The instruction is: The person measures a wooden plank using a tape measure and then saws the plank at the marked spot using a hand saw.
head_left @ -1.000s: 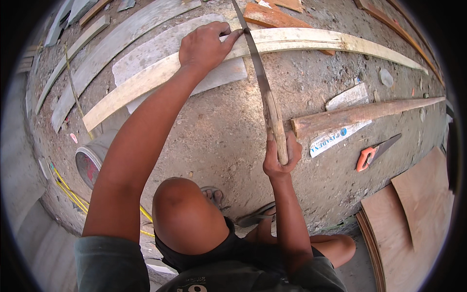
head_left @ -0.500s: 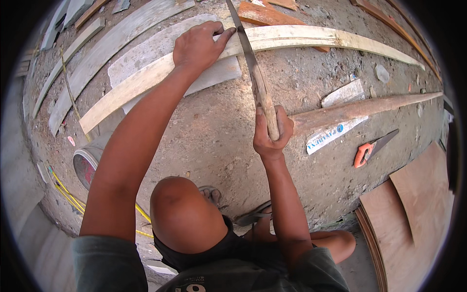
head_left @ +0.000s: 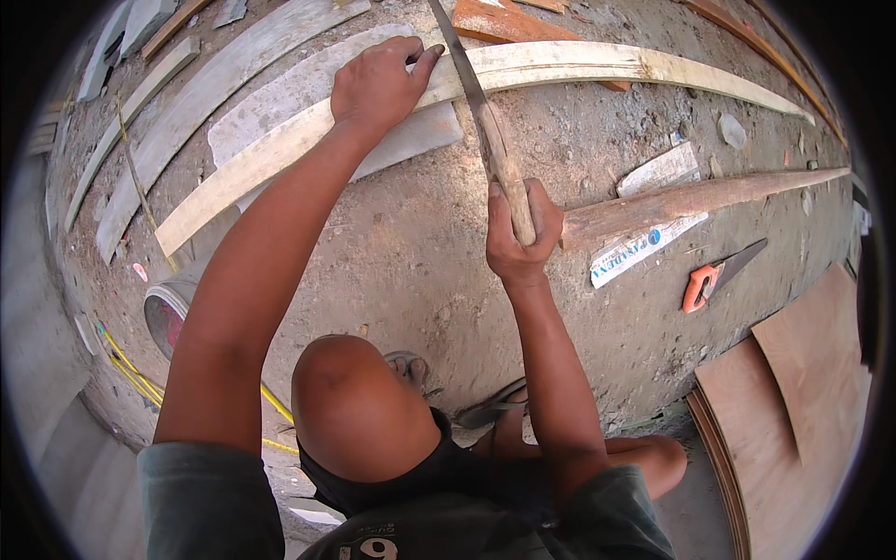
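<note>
A long pale wooden plank [head_left: 579, 63] lies across the far part of my view, looking bowed through the lens. My left hand [head_left: 381, 86] is closed over it, pressing it down, with the thumb pointing toward the blade. In my right hand [head_left: 525, 233] is a handsaw [head_left: 504, 159] with a worn wooden handle, my fingers wrapped round the grip. Its dark blade crosses the plank just right of my left thumb. Under the plank, a flat grey slab [head_left: 420, 137] shows along the near edge. Where the teeth meet the wood is too small to make out.
Right of my right hand lies a rough brown board [head_left: 709, 196] over white printed scraps. An orange-handled saw [head_left: 702, 287] rests nearer, beyond plywood sheets [head_left: 756, 411]. At left are a bucket [head_left: 166, 315], a yellow cord [head_left: 131, 369] and grey planks [head_left: 201, 117]. Orange-brown wood [head_left: 504, 25] lies behind.
My right hand has pushed the handsaw a little away from me, its handle now nearer the plank. My left hand keeps its place on the plank.
</note>
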The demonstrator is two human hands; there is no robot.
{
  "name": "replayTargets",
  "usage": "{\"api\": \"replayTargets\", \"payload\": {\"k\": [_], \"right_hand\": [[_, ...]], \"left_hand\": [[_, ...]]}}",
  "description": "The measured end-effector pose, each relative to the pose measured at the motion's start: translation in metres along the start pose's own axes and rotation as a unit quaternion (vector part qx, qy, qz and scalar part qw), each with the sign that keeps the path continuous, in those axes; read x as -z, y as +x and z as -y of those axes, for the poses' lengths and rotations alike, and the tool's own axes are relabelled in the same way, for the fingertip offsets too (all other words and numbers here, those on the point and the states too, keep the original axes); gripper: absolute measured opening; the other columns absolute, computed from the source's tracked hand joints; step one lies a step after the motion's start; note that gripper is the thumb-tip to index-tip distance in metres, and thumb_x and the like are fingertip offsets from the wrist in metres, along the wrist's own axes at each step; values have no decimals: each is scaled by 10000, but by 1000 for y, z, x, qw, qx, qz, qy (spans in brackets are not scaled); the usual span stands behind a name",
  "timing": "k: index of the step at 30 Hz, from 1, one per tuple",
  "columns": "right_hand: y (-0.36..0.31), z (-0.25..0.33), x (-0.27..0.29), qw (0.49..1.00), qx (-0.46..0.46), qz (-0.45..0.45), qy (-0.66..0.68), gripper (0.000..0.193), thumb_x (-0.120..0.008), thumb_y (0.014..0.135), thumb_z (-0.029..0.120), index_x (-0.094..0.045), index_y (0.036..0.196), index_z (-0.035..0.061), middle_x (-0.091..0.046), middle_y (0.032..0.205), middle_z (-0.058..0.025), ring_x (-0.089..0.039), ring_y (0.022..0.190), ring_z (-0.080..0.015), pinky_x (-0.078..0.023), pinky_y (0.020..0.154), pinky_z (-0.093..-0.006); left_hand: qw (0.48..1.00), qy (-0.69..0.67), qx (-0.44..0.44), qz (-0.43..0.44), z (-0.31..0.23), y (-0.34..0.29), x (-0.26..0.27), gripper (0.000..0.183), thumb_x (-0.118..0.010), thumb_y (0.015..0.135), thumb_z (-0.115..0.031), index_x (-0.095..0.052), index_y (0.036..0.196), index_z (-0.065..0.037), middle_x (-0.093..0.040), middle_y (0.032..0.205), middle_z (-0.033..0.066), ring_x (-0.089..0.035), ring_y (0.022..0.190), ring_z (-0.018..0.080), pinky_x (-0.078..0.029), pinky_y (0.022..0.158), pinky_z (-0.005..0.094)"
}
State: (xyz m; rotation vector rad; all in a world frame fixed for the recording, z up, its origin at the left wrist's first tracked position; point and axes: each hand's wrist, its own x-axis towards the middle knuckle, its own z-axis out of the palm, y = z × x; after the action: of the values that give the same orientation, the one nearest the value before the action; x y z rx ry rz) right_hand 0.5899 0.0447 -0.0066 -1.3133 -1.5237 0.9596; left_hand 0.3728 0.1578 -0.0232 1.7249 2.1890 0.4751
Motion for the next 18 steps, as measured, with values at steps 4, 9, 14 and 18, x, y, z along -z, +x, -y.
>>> {"api": "replayTargets", "payload": {"k": [4, 9, 14, 18], "right_hand": [[-111, 7, 60, 996, 24, -19, -87, 174, -709, 871, 20, -571, 765, 25, -521, 556, -72, -517, 474, -95, -385, 448, -306], [-44, 5, 28, 998, 43, -16, -38, 166, -704, 878, 18, -582, 767, 24, -513, 552, -56, -510, 467, -88, -374, 449, -284], [-12, 1, 19, 998, 9, 24, -65, 160, -702, 877, 22, -585, 769, 14, -522, 552, -61, -517, 457, -102, -385, 455, -284], [-123, 5, 77, 997, -8, -11, -72, 155, -638, 905, 37, -605, 763, -18, -620, 627, -79, -562, 541, -89, -397, 498, -257]], "left_hand": [[1000, 27, 1, -2, 2, 1, 6, 465, -524, 1010, -568, -710, 975, -143, -743, 938, 96, -701, 920, 349, -535, 823, 453], [1000, 13, 0, -1, -2, 3, 6, 477, -525, 1012, -574, -711, 975, -137, -743, 910, 114, -706, 912, 344, -536, 821, 457], [1000, 18, 3, 4, -1, -3, 1, 472, -526, 1014, -576, -724, 1007, -148, -748, 925, 116, -713, 915, 342, -547, 814, 457], [999, 39, 18, 21, -4, -1, 13, 415, -545, 1008, -536, -756, 1045, -181, -763, 1027, 81, -724, 958, 318, -564, 821, 462]]}}
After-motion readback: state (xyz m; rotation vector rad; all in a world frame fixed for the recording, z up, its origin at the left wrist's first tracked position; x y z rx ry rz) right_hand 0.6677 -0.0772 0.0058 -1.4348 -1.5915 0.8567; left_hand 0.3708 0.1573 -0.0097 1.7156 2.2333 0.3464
